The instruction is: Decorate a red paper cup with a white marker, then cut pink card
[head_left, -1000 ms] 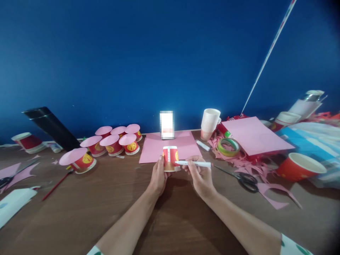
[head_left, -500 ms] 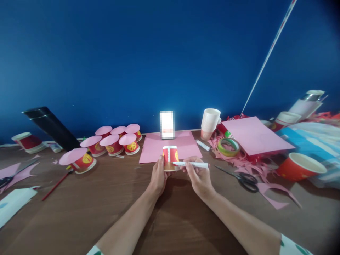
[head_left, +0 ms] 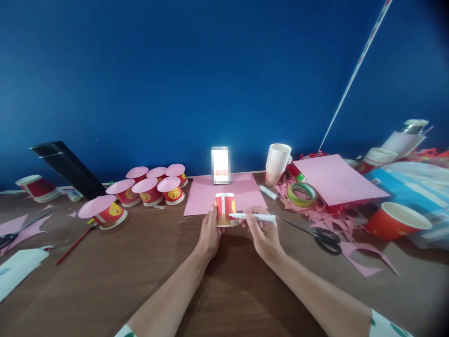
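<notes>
Just above the table, my left hand [head_left: 209, 234] is closed on the left side of a red and gold paper cup [head_left: 223, 206], its thumb along the wall. A white marker pen [head_left: 259, 217] is pinched in my right hand [head_left: 264, 236], its tip at the front of the cup. Whether the tip touches the cup I cannot tell. Some right-hand fingers are hidden behind the pen, close to the cup's right side. Behind the cup lies a pink paper sheet [head_left: 199, 192], with a lit, blurred-out screen [head_left: 220, 164] standing on it.
Several red cups topped with pink paper discs [head_left: 145, 185] stand left. Black-handled scissors [head_left: 327, 240], green tape [head_left: 301, 194], pink scraps and an orange-red cup [head_left: 396, 222] are on the right. Stacked white cups [head_left: 278, 161] stand near the wall. A black flask [head_left: 68, 168] leans at left.
Almost nothing differs. The cup and the pen have shifted very slightly to the right; both hands keep their hold.
</notes>
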`<state>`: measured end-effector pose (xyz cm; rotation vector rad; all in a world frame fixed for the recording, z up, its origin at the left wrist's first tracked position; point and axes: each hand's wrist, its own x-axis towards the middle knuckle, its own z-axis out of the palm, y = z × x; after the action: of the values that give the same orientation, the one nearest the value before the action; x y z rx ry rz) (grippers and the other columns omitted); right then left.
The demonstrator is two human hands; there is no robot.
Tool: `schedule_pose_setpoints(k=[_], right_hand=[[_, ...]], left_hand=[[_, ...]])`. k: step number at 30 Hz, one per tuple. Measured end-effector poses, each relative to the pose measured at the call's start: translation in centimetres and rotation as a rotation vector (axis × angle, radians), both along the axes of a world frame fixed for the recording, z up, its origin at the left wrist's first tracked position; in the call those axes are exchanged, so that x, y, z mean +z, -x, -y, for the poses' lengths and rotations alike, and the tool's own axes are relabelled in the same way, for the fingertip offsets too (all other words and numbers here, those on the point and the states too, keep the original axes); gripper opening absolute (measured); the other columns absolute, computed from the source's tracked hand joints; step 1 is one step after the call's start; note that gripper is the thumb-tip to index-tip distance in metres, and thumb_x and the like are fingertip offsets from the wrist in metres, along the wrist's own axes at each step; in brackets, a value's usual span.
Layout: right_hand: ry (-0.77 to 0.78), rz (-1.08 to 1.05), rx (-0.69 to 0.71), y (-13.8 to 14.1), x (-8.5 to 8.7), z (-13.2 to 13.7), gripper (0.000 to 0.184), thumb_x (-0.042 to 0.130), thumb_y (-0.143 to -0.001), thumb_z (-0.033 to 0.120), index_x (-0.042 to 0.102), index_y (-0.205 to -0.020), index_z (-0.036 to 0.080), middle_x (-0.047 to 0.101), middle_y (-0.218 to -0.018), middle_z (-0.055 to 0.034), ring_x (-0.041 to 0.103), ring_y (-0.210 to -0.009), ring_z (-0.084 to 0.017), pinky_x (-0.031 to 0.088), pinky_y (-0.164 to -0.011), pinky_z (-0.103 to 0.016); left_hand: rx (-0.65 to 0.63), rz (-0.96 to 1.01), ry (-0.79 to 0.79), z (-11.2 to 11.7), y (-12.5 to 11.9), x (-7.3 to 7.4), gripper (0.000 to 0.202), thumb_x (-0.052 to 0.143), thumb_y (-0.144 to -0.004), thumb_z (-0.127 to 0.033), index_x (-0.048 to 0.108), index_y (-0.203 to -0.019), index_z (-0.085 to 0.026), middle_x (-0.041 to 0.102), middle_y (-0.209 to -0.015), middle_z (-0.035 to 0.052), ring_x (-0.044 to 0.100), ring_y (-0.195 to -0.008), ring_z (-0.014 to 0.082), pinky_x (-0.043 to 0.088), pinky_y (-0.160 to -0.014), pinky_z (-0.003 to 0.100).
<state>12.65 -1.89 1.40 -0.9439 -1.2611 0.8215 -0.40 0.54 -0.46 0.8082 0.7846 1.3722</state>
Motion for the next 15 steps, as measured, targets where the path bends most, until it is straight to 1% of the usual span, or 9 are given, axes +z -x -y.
schedule_pose_setpoints(k=[7, 11, 15], right_hand=[[-0.003, -0.004, 0.024, 0.02, -0.13, 0.03, 0.013, 0.051, -0.085, 0.030, 0.055, -0.082, 0.018, 0.064, -0.067, -0.0025, 0.058, -0.061, -0.013, 0.047, -0.058, -0.025], [-0.013, -0.028, 0.002, -0.11, 0.03, -0.12, 0.013, 0.050, -0.086, 0.029, 0.054, -0.080, 0.018, 0.062, -0.065, -0.0012, 0.056, -0.057, -0.011, 0.046, -0.055, -0.023], [-0.022, -0.039, 0.002, -0.14, 0.03, -0.21, 0.014, 0.049, -0.086, 0.030, 0.053, -0.080, 0.018, 0.062, -0.065, -0.0012, 0.055, -0.056, -0.011, 0.046, -0.054, -0.023]], left_hand=[[-0.001, -0.004, -0.001, 0.01, -0.02, 0.04, 0.043, 0.048, -0.076, -0.054, 0.058, -0.086, -0.014, 0.060, -0.065, 0.0019, 0.053, -0.054, 0.0124, 0.038, -0.055, 0.025], [-0.001, -0.011, 0.006, 0.04, -0.01, 0.17, 0.044, 0.047, -0.076, -0.055, 0.058, -0.087, -0.014, 0.062, -0.068, 0.0030, 0.055, -0.057, 0.0136, 0.039, -0.057, 0.026], [0.005, -0.016, 0.010, 0.02, -0.01, 0.24, 0.045, 0.048, -0.076, -0.055, 0.058, -0.086, -0.013, 0.061, -0.065, 0.0028, 0.054, -0.055, 0.0130, 0.039, -0.056, 0.026]])
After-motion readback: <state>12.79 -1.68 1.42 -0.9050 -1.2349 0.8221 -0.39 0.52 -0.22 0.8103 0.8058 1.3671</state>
